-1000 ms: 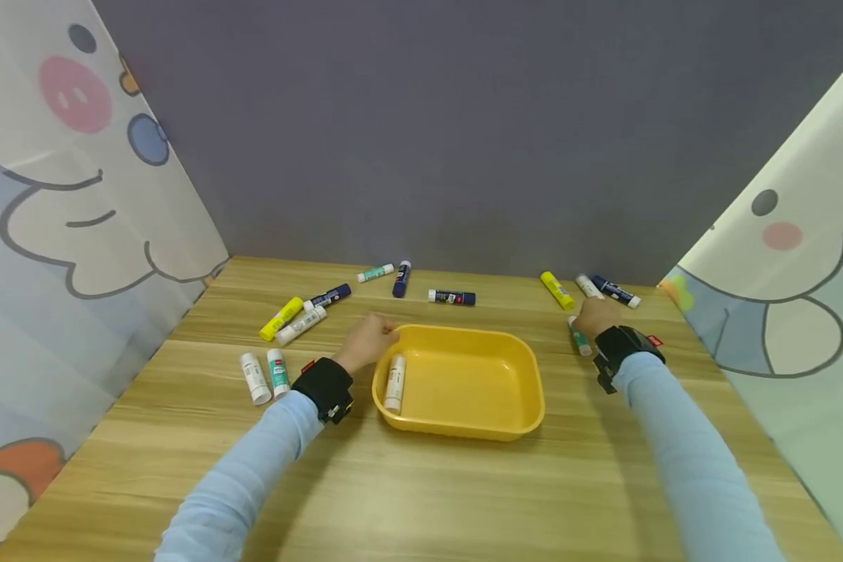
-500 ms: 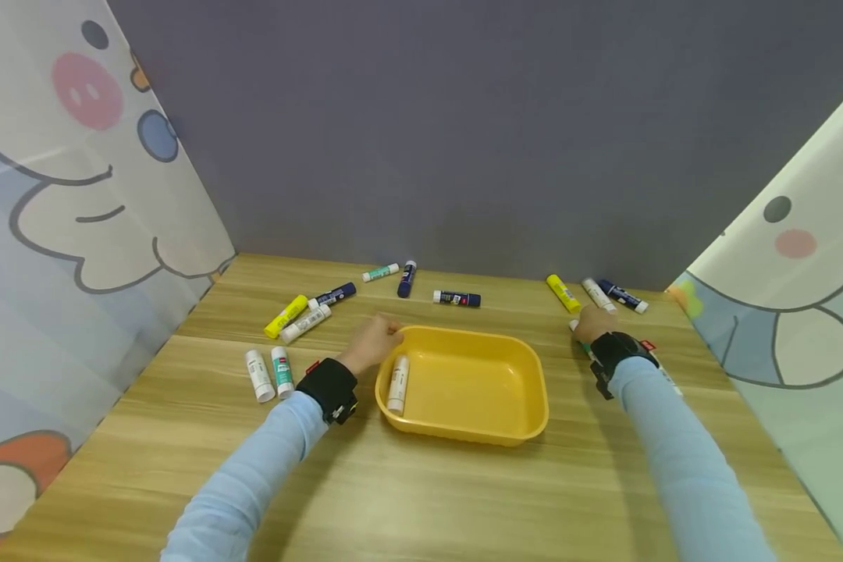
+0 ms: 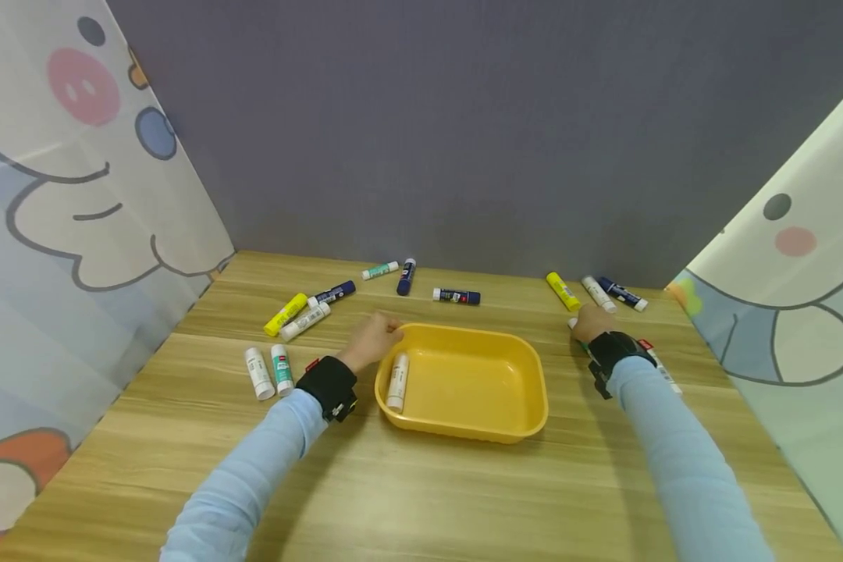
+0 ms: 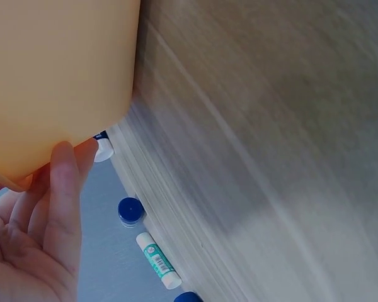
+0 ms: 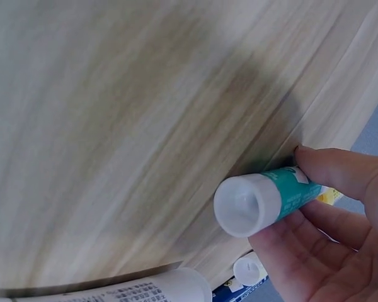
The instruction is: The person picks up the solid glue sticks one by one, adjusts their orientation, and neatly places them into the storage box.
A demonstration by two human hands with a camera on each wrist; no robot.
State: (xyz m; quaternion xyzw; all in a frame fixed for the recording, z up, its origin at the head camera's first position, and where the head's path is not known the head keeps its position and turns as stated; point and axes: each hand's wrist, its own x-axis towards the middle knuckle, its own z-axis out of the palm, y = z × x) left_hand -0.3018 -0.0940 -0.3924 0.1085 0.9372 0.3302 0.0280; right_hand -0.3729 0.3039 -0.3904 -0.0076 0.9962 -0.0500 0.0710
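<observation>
My left hand (image 3: pixel 372 341) grips the back left corner of a yellow plastic tray (image 3: pixel 474 425). In the left wrist view its fingers (image 4: pixel 64 182) lie against the tray's rim. Along the tray's left wall lies one white glue stick (image 3: pixel 396 382). Off to the right, my right hand (image 3: pixel 592 321) pinches a green and white glue stick (image 5: pixel 292 190) between thumb and fingers, its hollow white end facing the right wrist camera. In the head view that hand and its wrist strap cover most of the stick.
Behind the right hand lie a yellow glue stick (image 3: pixel 563 291), a white one (image 3: pixel 599 293) and a navy one (image 3: pixel 622 293). Another white stick (image 3: pixel 667 373) shows beside the right wrist. Several more are scattered left and behind the tray. A grey panel (image 3: pixel 464 140) stands along the table's back edge.
The right hand has closed over the green and white glue stick, covering more of it. The left hand keeps its hold on the tray. The head view has shifted slightly.
</observation>
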